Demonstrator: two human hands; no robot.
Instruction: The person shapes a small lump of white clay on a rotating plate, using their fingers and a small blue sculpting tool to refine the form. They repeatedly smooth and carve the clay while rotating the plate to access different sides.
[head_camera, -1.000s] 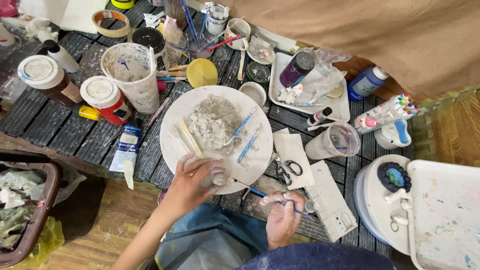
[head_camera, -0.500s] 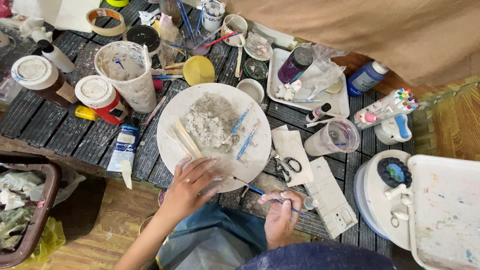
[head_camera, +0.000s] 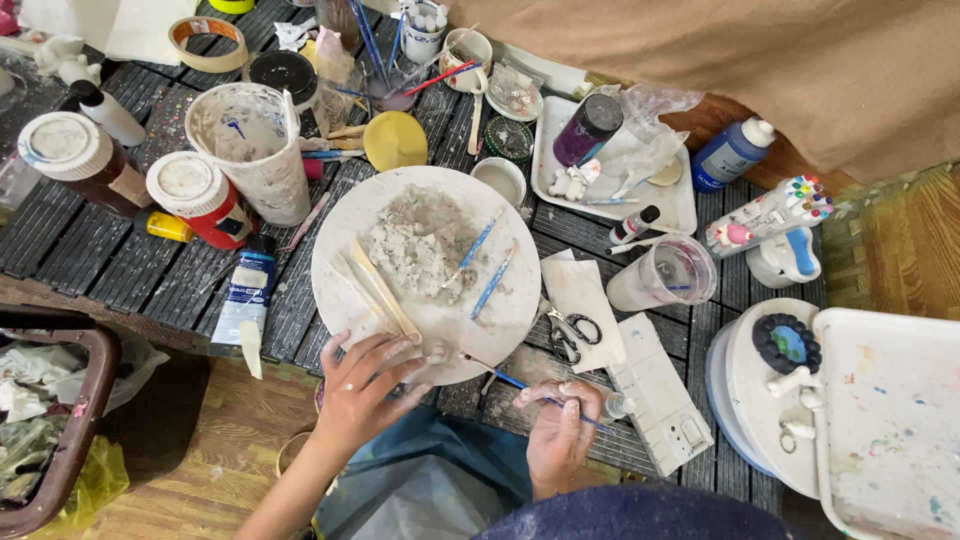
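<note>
My left hand (head_camera: 362, 385) grips a small pale object (head_camera: 432, 352) at the near rim of a round white plate (head_camera: 510, 310). The plate holds a grey clay mound (head_camera: 420, 245), two wooden sticks (head_camera: 375, 290) and two blue tools (head_camera: 482, 262). My right hand (head_camera: 560, 425) holds a thin blue-handled brush (head_camera: 510, 380) near the table's front edge, its tip pointing at the small object. A blue cloth (head_camera: 430, 480) lies on my lap below both hands.
Black scissors (head_camera: 565, 332) and white paper lie right of the plate. A paint tube (head_camera: 245, 290), jars (head_camera: 195, 195) and a stained cup (head_camera: 255, 145) stand left. A white tray (head_camera: 670, 200), a clear cup (head_camera: 665, 275) and a white palette (head_camera: 890, 420) sit right. A bin (head_camera: 50, 420) stands lower left.
The view has shifted slightly. My left hand stays at the plate's near rim, and my right hand has edged the brush a little closer to the small object.
</note>
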